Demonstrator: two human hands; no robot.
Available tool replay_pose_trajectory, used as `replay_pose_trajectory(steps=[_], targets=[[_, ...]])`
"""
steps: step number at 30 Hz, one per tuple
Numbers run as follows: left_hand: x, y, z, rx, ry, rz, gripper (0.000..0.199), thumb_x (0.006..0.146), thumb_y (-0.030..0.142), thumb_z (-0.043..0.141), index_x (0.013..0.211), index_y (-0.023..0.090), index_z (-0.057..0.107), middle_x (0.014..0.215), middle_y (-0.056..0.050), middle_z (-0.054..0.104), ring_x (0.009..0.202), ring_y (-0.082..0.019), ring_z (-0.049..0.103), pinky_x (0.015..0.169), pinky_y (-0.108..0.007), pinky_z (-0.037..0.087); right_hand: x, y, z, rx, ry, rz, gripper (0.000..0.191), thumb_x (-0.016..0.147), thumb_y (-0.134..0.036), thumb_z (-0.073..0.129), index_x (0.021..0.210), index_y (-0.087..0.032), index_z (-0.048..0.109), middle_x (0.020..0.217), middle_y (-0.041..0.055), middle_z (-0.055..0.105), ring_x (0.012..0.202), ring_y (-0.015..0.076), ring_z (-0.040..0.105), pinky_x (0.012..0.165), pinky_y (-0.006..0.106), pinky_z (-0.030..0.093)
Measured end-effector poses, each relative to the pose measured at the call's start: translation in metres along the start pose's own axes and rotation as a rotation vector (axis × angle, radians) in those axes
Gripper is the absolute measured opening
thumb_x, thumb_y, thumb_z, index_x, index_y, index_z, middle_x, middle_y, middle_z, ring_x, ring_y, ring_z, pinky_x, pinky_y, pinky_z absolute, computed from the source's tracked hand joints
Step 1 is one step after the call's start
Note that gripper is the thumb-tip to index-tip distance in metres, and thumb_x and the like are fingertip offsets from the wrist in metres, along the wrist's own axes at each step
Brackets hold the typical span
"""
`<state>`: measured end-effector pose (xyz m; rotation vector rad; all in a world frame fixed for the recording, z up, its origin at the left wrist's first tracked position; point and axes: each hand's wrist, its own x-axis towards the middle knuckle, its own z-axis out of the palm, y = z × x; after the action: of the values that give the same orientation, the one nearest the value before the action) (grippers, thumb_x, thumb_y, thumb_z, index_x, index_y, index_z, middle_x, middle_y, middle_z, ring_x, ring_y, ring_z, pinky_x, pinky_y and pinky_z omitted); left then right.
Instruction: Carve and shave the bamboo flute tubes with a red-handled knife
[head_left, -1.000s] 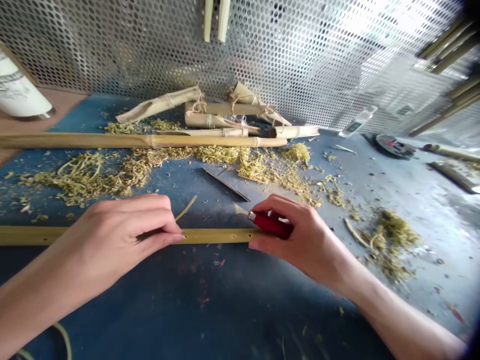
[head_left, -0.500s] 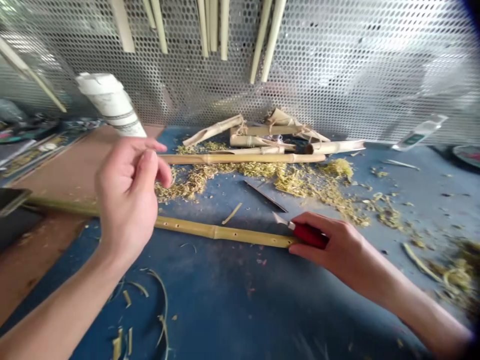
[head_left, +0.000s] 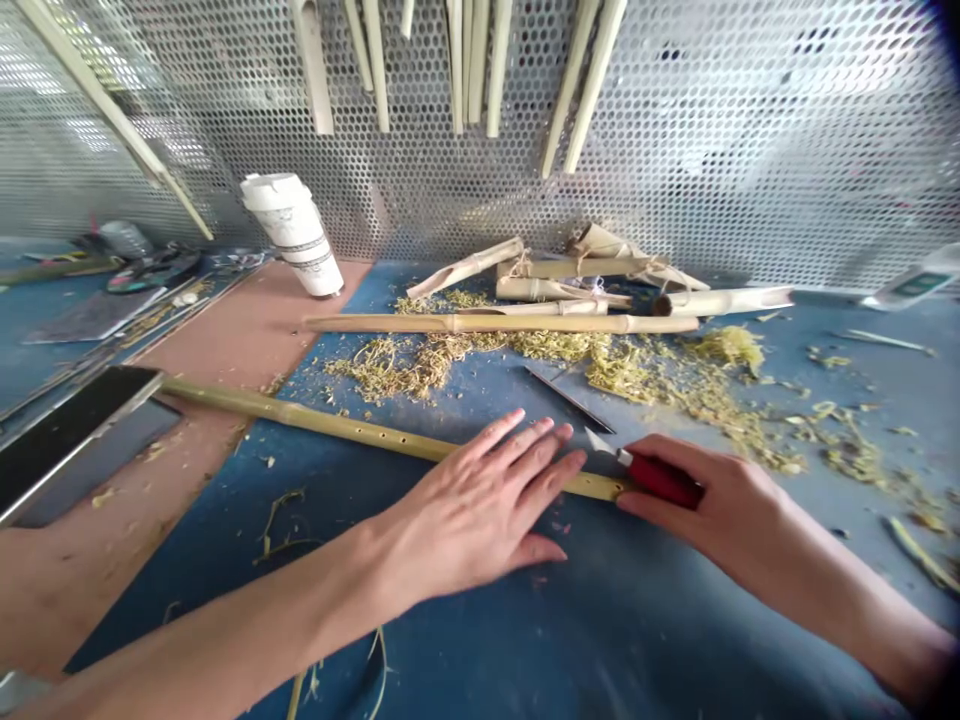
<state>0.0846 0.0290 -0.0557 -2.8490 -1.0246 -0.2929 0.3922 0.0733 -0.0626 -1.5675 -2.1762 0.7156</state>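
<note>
A long bamboo flute (head_left: 352, 430) with small holes lies across the blue tabletop, its left end near a phone-like black slab. Over its middle, my left hand (head_left: 480, 500) is spread flat with fingers apart, hiding part of the tube; whether it presses on it I cannot tell. At the flute's right end, my right hand (head_left: 720, 500) is closed round a red-handled craft knife (head_left: 664, 480), blade pointing up and left. The right thumb touches the flute's end. Just beyond the blade lies a thin dark pointed tool (head_left: 570, 400).
Behind lie another bamboo tube (head_left: 502, 323) and a pile of split bamboo pieces (head_left: 562, 290). Shavings (head_left: 622, 370) are strewn about. A white paper-wrapped cylinder (head_left: 296, 235) stands at back left. Bamboo strips hang before a perforated metal panel (head_left: 465, 190). The black slab (head_left: 82, 430) lies left.
My left hand has come down and to the right from above the flute, opening its curled fingers. My right hand still holds the knife at the flute's end. The view has shifted left.
</note>
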Motion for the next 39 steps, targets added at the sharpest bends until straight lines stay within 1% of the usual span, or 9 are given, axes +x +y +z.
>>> replay_pose_trajectory(steps=[3,7,12,16,20,26,31,35,39], targets=[[-0.003,0.011,-0.012,-0.126,0.006,0.087,0.084,0.121,0.069,0.049,0.173,0.003,0.053,0.187,-0.027,0.049,0.177,-0.038,0.047,0.149,-0.05,0.039,-0.001,0.001,0.001,-0.002,-0.002,0.005,0.031,0.092,-0.06,0.082,0.105,-0.032,0.08,0.088,-0.0046,0.079,0.078,0.0231,0.068,0.075,0.034,0.052],[-0.002,0.013,-0.029,-0.41,0.025,0.295,0.049,0.128,0.042,0.043,0.156,0.015,0.071,0.152,-0.006,0.086,0.148,-0.018,0.078,0.141,-0.027,0.046,-0.001,0.002,0.002,0.018,-0.013,0.039,0.033,0.091,-0.062,0.082,0.106,-0.032,0.08,0.091,-0.0036,0.081,0.081,0.0249,0.072,0.076,0.035,0.053],[0.0,0.013,-0.025,-0.195,0.062,0.072,0.077,0.12,0.065,0.054,0.172,0.008,0.058,0.185,-0.025,0.053,0.177,-0.037,0.048,0.151,-0.054,0.035,0.0,0.0,0.0,0.029,-0.021,0.004,0.03,0.094,-0.061,0.08,0.102,-0.032,0.078,0.085,-0.0042,0.078,0.076,0.023,0.068,0.073,0.034,0.051],[0.0,0.01,-0.024,-0.427,0.02,0.273,0.058,0.123,0.055,0.056,0.158,0.012,0.072,0.165,-0.014,0.077,0.158,-0.024,0.071,0.145,-0.035,0.044,0.0,0.0,-0.001,0.024,-0.026,0.012,0.032,0.093,-0.061,0.08,0.102,-0.031,0.078,0.087,-0.0031,0.079,0.077,0.0233,0.069,0.073,0.034,0.052],[0.0,0.008,-0.029,-0.261,0.038,0.089,0.079,0.12,0.066,0.054,0.173,0.008,0.057,0.187,-0.026,0.049,0.178,-0.038,0.045,0.15,-0.057,0.038,0.0,0.0,-0.001,0.037,-0.043,-0.001,0.034,0.096,-0.063,0.078,0.103,-0.03,0.078,0.085,-0.003,0.078,0.076,0.023,0.069,0.072,0.033,0.051],[-0.001,0.012,-0.033,-0.349,0.027,0.21,0.072,0.12,0.063,0.057,0.169,0.011,0.062,0.183,-0.022,0.056,0.179,-0.032,0.043,0.153,-0.046,0.029,-0.001,-0.002,-0.001,0.041,-0.043,-0.011,0.033,0.095,-0.062,0.078,0.099,-0.03,0.078,0.085,-0.0036,0.079,0.075,0.022,0.069,0.072,0.032,0.052],[-0.002,0.01,-0.03,-0.523,0.051,0.383,0.05,0.123,0.051,0.057,0.15,0.014,0.076,0.144,-0.008,0.09,0.142,-0.019,0.082,0.145,-0.03,0.039,0.0,-0.001,0.0,-0.004,-0.005,0.014,0.032,0.092,-0.061,0.081,0.104,-0.031,0.08,0.089,-0.0028,0.081,0.077,0.0235,0.071,0.073,0.034,0.052],[-0.001,0.005,-0.029,-0.334,0.247,0.22,0.056,0.123,0.054,0.055,0.143,0.007,0.078,0.16,-0.021,0.08,0.157,-0.031,0.072,0.146,-0.044,0.044,0.001,-0.003,-0.002,0.02,-0.032,-0.011,0.031,0.094,-0.061,0.08,0.102,-0.031,0.078,0.089,-0.0016,0.081,0.078,0.0246,0.072,0.075,0.035,0.053],[-0.003,0.005,-0.029,-0.36,0.113,0.232,0.054,0.121,0.064,0.055,0.126,0.021,0.087,0.144,-0.013,0.089,0.135,-0.025,0.086,0.134,-0.036,0.058,0.001,-0.009,-0.006,0.011,-0.029,0.012,0.029,0.092,-0.059,0.081,0.1,-0.032,0.079,0.087,-0.0008,0.081,0.076,0.0255,0.072,0.072,0.037,0.053]])
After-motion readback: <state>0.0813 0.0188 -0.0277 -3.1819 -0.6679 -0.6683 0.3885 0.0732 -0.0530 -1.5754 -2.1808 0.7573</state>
